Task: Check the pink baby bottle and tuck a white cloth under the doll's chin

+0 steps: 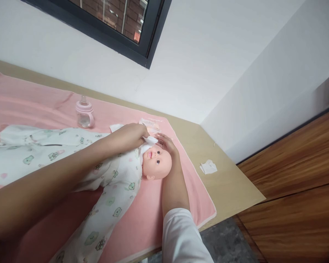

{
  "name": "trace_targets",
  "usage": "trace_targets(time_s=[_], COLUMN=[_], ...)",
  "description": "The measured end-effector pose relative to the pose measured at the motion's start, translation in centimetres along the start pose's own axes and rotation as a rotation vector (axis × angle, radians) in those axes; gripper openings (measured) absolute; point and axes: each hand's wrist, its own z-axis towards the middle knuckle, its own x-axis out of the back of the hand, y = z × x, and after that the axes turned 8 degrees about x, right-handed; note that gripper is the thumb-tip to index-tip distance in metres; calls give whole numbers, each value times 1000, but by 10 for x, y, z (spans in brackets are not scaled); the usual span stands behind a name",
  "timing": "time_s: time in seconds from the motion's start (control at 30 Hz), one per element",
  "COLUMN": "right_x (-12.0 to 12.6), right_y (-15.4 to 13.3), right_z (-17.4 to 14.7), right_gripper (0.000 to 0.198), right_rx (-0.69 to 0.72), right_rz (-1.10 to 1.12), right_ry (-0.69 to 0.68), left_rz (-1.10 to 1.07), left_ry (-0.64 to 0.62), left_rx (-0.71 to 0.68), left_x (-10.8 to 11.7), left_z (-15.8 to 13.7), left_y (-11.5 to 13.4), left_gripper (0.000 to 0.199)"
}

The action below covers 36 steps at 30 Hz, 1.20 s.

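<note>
A baby doll in a white sleepsuit with a green and pink animal print lies on its back, its bald head toward the right. My left hand is closed on a white tissue at the side of the doll's face and neck, with its fingertips partly hidden. Curved around the far side of the head is my right hand, fingers extended and slightly apart near the tissue. My right forearm runs close by the top of the head. The left arm reaches across above the doll's body.
A pink baby bottle stands on the pink mat behind the doll. Beyond my hands lies a small plastic packet. A crumpled white tissue rests on the wooden tabletop at right, near the wall.
</note>
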Motion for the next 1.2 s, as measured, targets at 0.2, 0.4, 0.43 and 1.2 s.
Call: trace_targets(time_s=[0.2,0.4,0.43,1.2], right_x=[1,-8,-13,-148], right_y=[-3,-50,-62,-138], right_z=[3,0,-3,-82], right_gripper=[34,33,35,44], right_rx=[-28,52,94,628], right_rz=[-69,-619,-682,-1056], right_ry=[-23,49,50,-396], left_rz=[26,94,110,-9], left_ry=[174,174,169,182], left_rx=[-61,30,39,139], left_x=[13,25,27,53], left_z=[-4,-7,-7,-9], left_y=[-10,-14,-14,-25], left_gripper=[30,31,32,33])
